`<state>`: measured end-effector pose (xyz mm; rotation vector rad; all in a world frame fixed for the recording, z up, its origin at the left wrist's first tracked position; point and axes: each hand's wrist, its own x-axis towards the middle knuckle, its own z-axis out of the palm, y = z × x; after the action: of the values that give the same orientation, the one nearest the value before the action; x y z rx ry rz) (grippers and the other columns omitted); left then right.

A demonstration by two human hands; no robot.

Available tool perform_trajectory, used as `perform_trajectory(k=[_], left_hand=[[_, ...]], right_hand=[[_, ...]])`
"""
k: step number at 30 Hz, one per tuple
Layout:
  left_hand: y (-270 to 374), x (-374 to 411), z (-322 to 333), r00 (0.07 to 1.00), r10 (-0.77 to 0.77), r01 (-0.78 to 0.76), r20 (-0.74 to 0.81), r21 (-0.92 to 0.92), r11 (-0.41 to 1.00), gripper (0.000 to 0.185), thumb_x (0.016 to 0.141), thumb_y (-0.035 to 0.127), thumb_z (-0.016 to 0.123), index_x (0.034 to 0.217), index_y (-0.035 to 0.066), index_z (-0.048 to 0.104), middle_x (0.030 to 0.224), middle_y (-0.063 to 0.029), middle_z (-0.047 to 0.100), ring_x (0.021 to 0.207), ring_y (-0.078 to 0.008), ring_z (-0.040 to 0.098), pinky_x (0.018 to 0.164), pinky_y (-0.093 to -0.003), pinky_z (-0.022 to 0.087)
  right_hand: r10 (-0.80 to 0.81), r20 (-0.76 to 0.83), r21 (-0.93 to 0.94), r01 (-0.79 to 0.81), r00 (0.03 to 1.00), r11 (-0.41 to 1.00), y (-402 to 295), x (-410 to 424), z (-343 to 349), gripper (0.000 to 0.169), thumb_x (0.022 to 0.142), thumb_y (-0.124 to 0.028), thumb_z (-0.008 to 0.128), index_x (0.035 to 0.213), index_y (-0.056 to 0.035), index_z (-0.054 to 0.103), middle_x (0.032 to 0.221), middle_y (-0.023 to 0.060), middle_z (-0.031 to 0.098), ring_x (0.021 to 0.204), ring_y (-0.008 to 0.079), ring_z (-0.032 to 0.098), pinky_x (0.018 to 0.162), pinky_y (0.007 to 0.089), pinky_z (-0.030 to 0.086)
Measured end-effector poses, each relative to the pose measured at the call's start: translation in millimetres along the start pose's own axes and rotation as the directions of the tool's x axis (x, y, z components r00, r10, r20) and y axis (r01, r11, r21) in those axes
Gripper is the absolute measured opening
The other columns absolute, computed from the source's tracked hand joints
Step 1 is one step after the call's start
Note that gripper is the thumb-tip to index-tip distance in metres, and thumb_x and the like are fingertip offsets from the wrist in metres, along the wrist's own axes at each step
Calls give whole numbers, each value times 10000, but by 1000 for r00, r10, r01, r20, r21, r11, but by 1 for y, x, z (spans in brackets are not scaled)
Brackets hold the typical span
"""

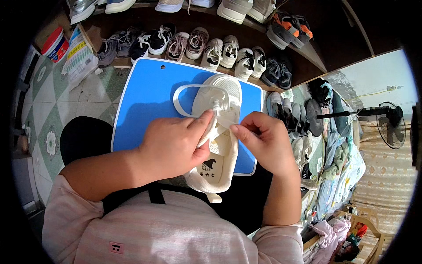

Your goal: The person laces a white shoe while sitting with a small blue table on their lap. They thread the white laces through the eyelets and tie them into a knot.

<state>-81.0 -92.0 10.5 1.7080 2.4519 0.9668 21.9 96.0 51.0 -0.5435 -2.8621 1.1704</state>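
Observation:
A cream low-top shoe (233, 89) rests on a blue board (145, 99) before me, its toe pointing away and its heel towards my body. A flat white shoelace (176, 97) loops out over the toe to the left. My left hand (178, 143) lies on the shoe's left side, with the index fingertip on the lace area by the tongue. My right hand (265, 140) pinches a stretch of the lace between thumb and forefinger at the right side of the eyelets. A dark printed figure with writing shows on the insole (206, 171).
Several pairs of shoes line the low rack (197, 43) beyond the board, and more stand on the floor to the right. A red-lidded bucket (55, 46) and a printed bag (80, 57) stand at the upper left. A fan (390, 125) and a heap of clothes (343, 168) are at right.

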Motion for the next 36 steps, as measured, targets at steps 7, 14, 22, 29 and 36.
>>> perform_trajectory(k=[7, 14, 22, 29, 36], left_hand=[[-1, -2, -2, 1000, 5, -5, 3, 47, 999, 540, 728, 129, 610, 1233, -37, 515, 727, -97, 609, 593, -244, 609, 524, -358, 486], [-1, -2, 2, 1000, -25, 25, 18, 20, 999, 542, 708, 140, 625, 1221, -9, 533, 760, -85, 588, 616, -250, 597, 532, -367, 481], [2, 2, 0, 998, -57, 57, -6, 11, 998, 516, 666, 164, 653, 1158, 32, 571, 995, -118, 524, 886, -304, 527, 741, -396, 469], [-3, 6, -3, 987, 52, -38, -152, 91, 995, 457, 627, 137, 637, 1059, 10, 555, 1300, -227, 406, 1204, -436, 382, 1013, -493, 329], [-3, 6, 0, 996, 22, -14, -85, 92, 996, 537, 638, 147, 623, 1138, -11, 508, 1360, -245, 361, 1266, -448, 334, 1052, -507, 288]], right_hand=[[-123, -230, 792, 259, 965, 553, 20, 1, -13, 210, 880, -229, 621, 785, -48, 576, 699, 14, 556, 573, 100, 456, 543, 236, 385], [19, -417, 907, 415, 909, 67, -3, 6, -16, 221, 951, -263, 478, 815, -91, 505, 768, 65, 538, 661, 163, 481, 656, 339, 430], [-255, -339, 84, 299, 905, 950, 16, 6, 11, 158, 893, -118, 584, 775, -19, 549, 725, 91, 632, 565, 168, 572, 501, 291, 457], [25, -489, 591, 310, 872, 745, -1, -4, -8, 218, 918, -114, 573, 712, -62, 523, 618, 10, 548, 513, 57, 477, 446, 204, 359], [11, -208, 208, 34, 978, 978, 13, -2, -11, 240, 865, -222, 644, 855, 18, 650, 591, 9, 566, 496, 75, 434, 451, 240, 346]])
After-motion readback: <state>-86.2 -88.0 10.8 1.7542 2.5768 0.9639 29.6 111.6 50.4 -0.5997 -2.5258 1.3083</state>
